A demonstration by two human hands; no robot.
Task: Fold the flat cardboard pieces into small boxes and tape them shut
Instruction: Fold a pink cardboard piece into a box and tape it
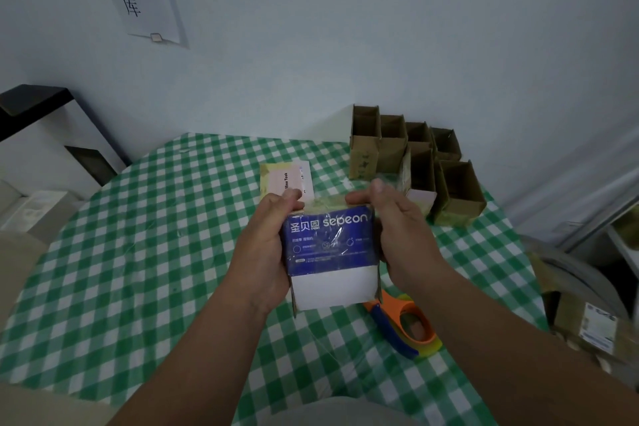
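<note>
I hold a small blue and white box (330,252) printed "sepeon" above the middle of the table. My left hand (266,245) grips its left side and my right hand (401,239) grips its right side, thumbs pressing on the taped far end. Clear tape shines across the blue face. An orange and blue tape dispenser (404,322) lies on the checked cloth just below and right of the box. A stack of flat cardboard pieces (287,180) lies beyond my hands.
Several folded brown boxes (415,159) stand open-topped at the back right corner of the green checked table (138,252). A labelled carton (587,322) sits off the right edge. A white and black shelf (52,135) stands to the left by the wall.
</note>
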